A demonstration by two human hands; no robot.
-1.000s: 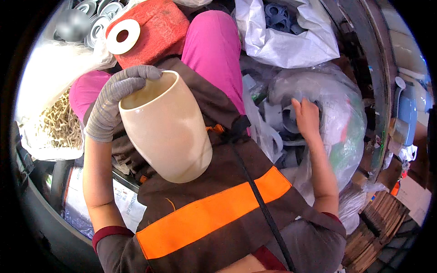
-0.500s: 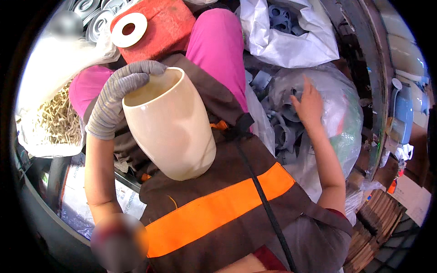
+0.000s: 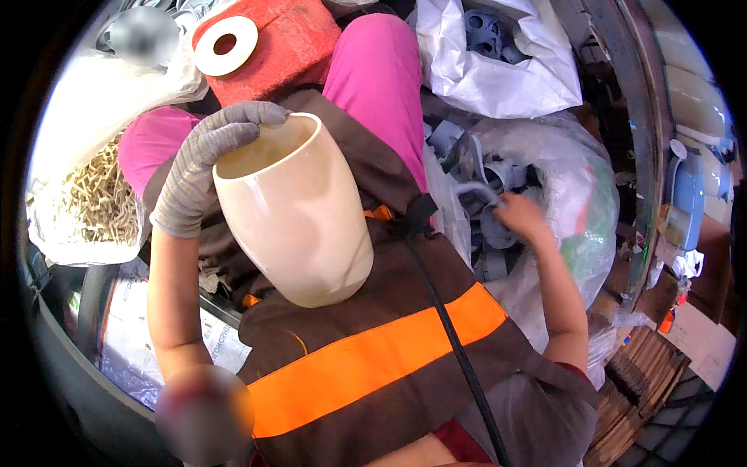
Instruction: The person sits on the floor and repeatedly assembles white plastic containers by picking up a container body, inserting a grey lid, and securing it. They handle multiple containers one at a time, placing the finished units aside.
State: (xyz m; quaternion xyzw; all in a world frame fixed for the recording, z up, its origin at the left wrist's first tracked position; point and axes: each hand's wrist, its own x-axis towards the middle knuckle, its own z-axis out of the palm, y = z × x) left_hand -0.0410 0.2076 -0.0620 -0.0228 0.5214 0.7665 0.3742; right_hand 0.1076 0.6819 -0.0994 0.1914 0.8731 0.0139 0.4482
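A cream, barrel-shaped plastic container [image 3: 299, 222] rests tilted on my lap, its open mouth toward the upper left. In a grey striped knit glove, my left hand [image 3: 206, 159] grips its rim, fingertips over the edge. My bare right hand [image 3: 525, 216] is at a clear plastic bag [image 3: 583, 187] filled with grey plastic parts [image 3: 498, 167]. Its fingers are closed on the end of a curved grey plastic part [image 3: 475, 189], whose full shape is partly hidden among the others.
Ahead lies a red block [image 3: 284, 47] with a cream ring [image 3: 226, 52] on it. A white sack [image 3: 545, 82] of grey parts stands beyond the clear bag. At left is a bag of small beige clips [image 3: 97, 198]. Stacked cardboard [image 3: 638, 397] sits at lower right.
My right hand has come down and closed on a curved grey part, which has shifted in the bag. The left hand still holds the cream container in nearly the same place.
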